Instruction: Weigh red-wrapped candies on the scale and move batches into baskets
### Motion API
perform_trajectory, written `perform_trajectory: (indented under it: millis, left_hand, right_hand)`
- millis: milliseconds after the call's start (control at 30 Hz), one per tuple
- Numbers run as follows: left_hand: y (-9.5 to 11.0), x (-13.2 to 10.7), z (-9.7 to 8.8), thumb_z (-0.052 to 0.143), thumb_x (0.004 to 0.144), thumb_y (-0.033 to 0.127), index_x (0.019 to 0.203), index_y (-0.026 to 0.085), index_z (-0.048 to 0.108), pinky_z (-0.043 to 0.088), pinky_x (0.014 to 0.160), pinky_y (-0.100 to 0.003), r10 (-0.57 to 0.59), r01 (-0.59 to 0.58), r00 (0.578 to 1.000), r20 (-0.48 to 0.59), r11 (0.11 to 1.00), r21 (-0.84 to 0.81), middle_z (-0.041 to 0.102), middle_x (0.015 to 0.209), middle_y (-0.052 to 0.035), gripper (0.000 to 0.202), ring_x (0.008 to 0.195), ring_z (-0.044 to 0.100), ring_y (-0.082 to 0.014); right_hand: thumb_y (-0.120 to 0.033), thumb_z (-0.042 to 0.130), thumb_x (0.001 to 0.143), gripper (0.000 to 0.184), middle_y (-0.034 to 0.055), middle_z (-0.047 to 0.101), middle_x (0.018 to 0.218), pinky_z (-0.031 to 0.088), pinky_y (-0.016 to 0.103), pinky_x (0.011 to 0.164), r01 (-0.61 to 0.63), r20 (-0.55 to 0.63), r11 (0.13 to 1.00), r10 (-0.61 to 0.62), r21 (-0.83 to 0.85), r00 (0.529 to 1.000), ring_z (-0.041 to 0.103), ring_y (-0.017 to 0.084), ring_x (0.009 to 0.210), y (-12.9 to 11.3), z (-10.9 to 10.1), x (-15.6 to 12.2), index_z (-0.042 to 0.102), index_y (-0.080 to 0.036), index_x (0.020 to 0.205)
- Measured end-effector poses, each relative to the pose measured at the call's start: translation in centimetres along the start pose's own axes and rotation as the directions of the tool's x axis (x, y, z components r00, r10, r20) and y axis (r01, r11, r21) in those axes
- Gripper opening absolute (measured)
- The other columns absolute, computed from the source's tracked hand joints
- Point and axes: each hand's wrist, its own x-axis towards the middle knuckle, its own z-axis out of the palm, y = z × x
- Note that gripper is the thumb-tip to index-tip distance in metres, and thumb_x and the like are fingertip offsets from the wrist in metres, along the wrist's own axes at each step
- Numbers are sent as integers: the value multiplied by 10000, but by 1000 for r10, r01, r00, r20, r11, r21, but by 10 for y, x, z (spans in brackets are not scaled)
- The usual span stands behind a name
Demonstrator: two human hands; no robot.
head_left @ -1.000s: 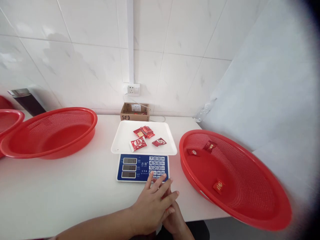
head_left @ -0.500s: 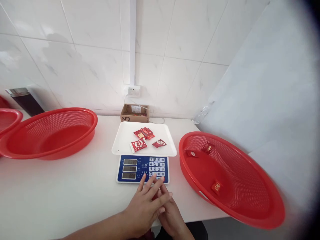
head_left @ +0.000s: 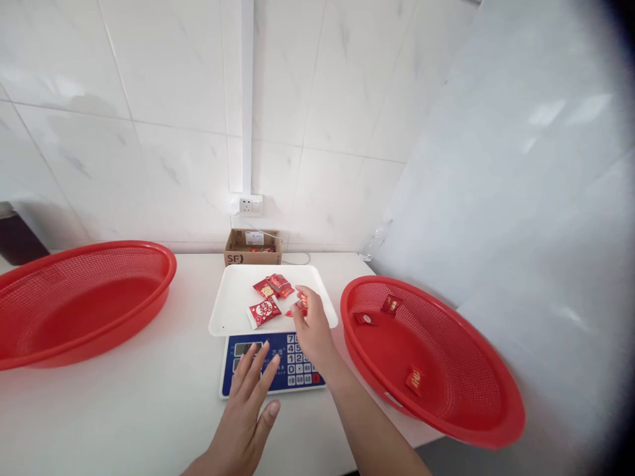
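My right hand (head_left: pixel 313 325) is over the right side of the white scale tray (head_left: pixel 225 311). Thumb and fingers close round a small red wrapped packet (head_left: pixel 302 301), partly hidden by them. Three more red packets lie grouped to its left: a red and white one (head_left: pixel 264 311), one with a gold print (head_left: pixel 263 288) and a shiny one (head_left: pixel 280 285). My left hand (head_left: pixel 247 406) is empty, fingers spread, in front of the blue keypad panel (head_left: pixel 278 378) of the scale, covering part of its displays.
A red basket (head_left: pixel 431 430) with three small red packets stands on the right, close to the table edge. Another red basket (head_left: pixel 99 357) is on the left. Behind the tray sits a cardboard box (head_left: pixel 253 256) by a wall socket (head_left: pixel 251 205). A dark bottle (head_left: pixel 20 239) leans far left.
My hands, which were together in front of the scale, have parted. The right hand has reached forward to the packet on the tray; the left has shifted left. The view has also shifted.
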Motion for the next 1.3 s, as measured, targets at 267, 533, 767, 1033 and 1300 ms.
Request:
perform_trajectory:
  millis: [267, 533, 767, 1033, 1300]
  left_hand:
    - [-36, -16, -17, 358, 931, 229, 1469, 316, 126, 403, 1029, -500, -98, 102, 992, -81, 994, 44, 313, 1506, -67, 592, 1414, 187, -245]
    - [-66, 27, -41, 406, 926, 353, 1444, 311, 189, 371, 1048, -530, -169, 173, 984, -55, 983, 64, 374, 1469, -83, 563, 1410, 190, -280]
    - [-64, 136, -40, 503, 833, 496, 1393, 177, 349, 283, 1093, -489, -126, 92, 899, 419, 991, 101, 331, 1492, -125, 663, 1402, 198, -314]
    - [-53, 143, -39, 525, 801, 305, 1181, 230, 533, 472, 843, -379, -193, 134, 886, 421, 977, 166, 606, 1169, -88, 387, 1051, 588, -267]
    - [-94, 118, -119, 404, 867, 453, 1180, 251, 477, 475, 718, -315, -449, 393, 891, 75, 842, 371, 566, 1169, -81, 380, 958, 607, -253]
  right_hand:
    - [-351, 442, 880, 379, 133, 530, 1227, 433, 423, 941, 62, -208, 961, -121, -268, 971, 518, 225, 1105, -7, -42, -1, 479, -193, 1222]
    - [-522, 444, 821, 597, 163, 347, 1468, 292, 602, 1012, -215, -96, 571, 231, -792, 968, 233, 379, 1369, 24, -122, -66, 501, -180, 1308]
    - [-323, 208, 940, 524, 172, 704, 989, 490, 455, 735, -230, 72, 449, 561, -864, 825, 665, 305, 892, 17, -110, -72, 367, -148, 1408]
    - [-292, 188, 953, 511, 171, 701, 983, 502, 434, 707, -138, 99, 409, 507, -902, 856, 681, 287, 824, 23, -111, -68, 367, -135, 1404]
    - [-278, 195, 947, 514, 171, 682, 1067, 506, 440, 718, -107, 127, 408, 507, -907, 853, 669, 308, 876, 29, -114, -71, 357, -143, 1416]
